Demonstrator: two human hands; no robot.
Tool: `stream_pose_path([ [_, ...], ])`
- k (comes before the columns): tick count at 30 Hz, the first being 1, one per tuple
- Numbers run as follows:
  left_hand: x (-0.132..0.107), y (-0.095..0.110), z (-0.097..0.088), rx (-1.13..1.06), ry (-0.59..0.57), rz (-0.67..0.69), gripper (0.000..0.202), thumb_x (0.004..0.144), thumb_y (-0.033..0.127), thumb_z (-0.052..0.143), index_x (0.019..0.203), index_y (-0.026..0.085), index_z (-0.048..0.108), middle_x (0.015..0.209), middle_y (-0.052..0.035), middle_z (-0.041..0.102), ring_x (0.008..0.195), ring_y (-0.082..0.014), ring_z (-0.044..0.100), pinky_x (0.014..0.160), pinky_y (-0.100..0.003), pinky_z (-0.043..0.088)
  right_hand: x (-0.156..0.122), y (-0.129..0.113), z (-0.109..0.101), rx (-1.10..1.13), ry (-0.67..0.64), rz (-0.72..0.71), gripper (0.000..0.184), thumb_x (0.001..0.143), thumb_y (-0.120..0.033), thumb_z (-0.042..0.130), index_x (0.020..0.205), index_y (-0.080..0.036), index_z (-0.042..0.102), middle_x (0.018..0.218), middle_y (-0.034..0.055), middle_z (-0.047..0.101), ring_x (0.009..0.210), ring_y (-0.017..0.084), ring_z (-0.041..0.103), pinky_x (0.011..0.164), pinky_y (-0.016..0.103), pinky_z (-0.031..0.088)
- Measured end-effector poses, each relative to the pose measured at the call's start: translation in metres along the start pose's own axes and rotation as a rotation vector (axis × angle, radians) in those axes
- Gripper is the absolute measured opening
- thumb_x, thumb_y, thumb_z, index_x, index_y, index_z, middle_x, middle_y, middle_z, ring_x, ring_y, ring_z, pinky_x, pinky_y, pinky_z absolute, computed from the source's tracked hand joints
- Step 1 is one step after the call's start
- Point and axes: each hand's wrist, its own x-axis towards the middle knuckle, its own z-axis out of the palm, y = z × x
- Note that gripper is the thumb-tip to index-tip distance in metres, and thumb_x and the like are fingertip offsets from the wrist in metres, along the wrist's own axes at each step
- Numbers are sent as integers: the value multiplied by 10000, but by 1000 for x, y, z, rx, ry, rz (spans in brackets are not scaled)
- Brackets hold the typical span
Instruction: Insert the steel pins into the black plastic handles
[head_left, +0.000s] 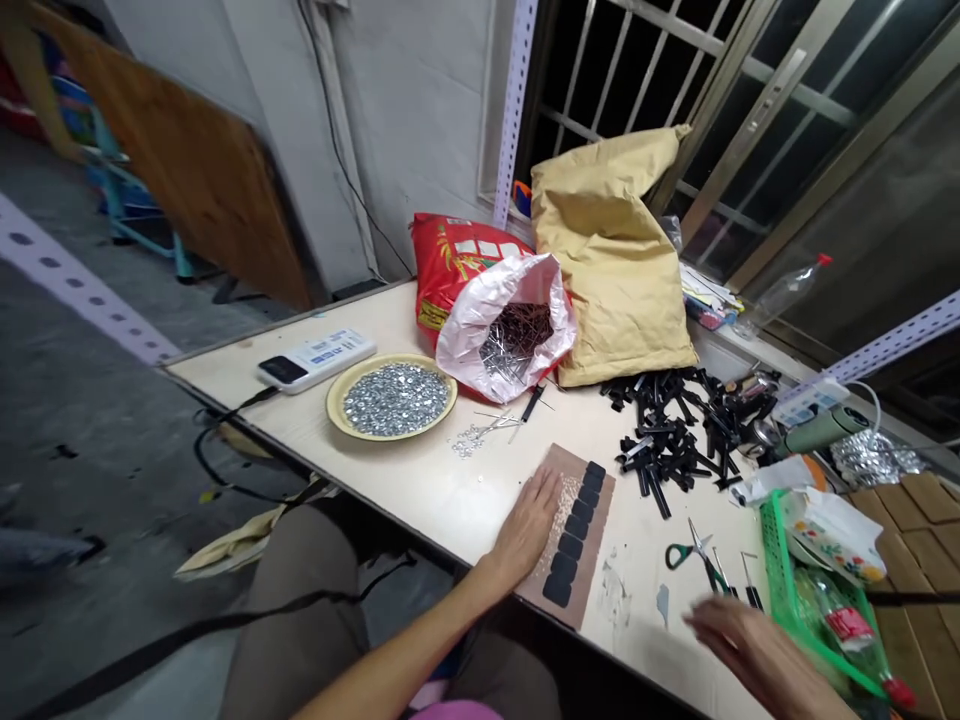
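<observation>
My left hand (527,522) lies flat with fingers stretched out on the left part of a brown board (596,560). Beside its fingers, small pale bits (564,500) cover a strip of the board, and a column of black square pieces (570,545) runs along the strip. My right hand (761,645), slightly blurred, hovers over the table's right side with its fingers pointing left; nothing shows in them. Just beyond it are green-handled scissors (697,555) and thin tools with black handles (752,590). A small grey scrap (662,605) lies left of the right hand.
A yellow dish (337,425) holds many small shiny pieces. Behind stand a red bag (442,260) of metal pins and a tan paper sack (619,290). Black strip-like parts (667,445) are heaped at right, near a green basket (776,570). A white device (319,358) lies at left.
</observation>
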Motion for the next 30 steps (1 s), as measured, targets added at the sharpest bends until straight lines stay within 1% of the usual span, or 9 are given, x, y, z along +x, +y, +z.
stream_pose_path([
  [3,2,1,4,-4,13,-19,605,795,-35,244,1376,95,352,1436,-148,415,1382,-246,253,1071,-451,365,116,-2,23,-39,45,-285,264,953,-215,398,966,-246,660,958,73,685,824,184,642,665,279,499],
  [6,4,4,9,-23,34,-45,573,810,-14,263,1362,95,371,1442,-138,414,1393,-237,231,1078,-432,358,221,-15,56,-168,108,-540,228,919,-134,454,1019,-214,643,1049,85,679,969,216,604,744,318,490],
  [8,2,5,10,-57,64,-44,569,808,-15,272,1352,108,387,1437,-126,425,1391,-226,247,1075,-424,360,272,-23,77,-244,117,-649,199,880,-91,514,988,-196,644,1139,84,651,1090,237,551,803,337,469],
  [11,0,1,2,-139,158,-52,547,820,-6,290,1325,153,425,1390,-116,480,1337,-211,354,1026,-415,410,319,-24,99,-320,98,-733,166,882,-94,520,977,-177,629,1078,80,664,1156,240,499,807,327,441],
  [15,7,-22,-32,-152,280,-278,389,869,55,359,1176,194,553,1107,-101,620,1049,-220,553,854,-404,497,338,-13,113,-342,81,-773,159,917,-125,473,878,-168,622,842,68,658,919,197,564,790,303,416],
  [17,16,-37,-51,-50,264,-437,314,875,65,386,1084,168,596,961,-93,624,933,-227,559,793,-395,494,336,-6,119,-325,99,-782,165,910,-116,474,860,-167,623,774,59,630,789,186,553,753,295,417],
  [20,25,-53,-68,107,153,-592,246,854,41,426,973,137,618,912,-101,603,912,-247,541,755,-388,476,332,4,127,-268,187,-758,223,903,-87,432,835,-175,625,737,54,600,716,183,537,694,288,426],
  [24,23,-54,-65,179,96,-648,167,856,84,475,933,152,607,915,-90,585,908,-245,532,733,-368,456,326,13,129,-114,349,-682,286,904,-82,357,934,-180,623,812,68,605,750,183,563,695,291,467],
  [30,-5,-51,-55,103,237,-570,198,890,120,421,944,175,603,848,-55,575,823,-213,530,706,-342,453,303,5,102,44,542,-530,321,908,-128,339,1102,-184,588,805,66,583,745,188,573,675,300,491],
])
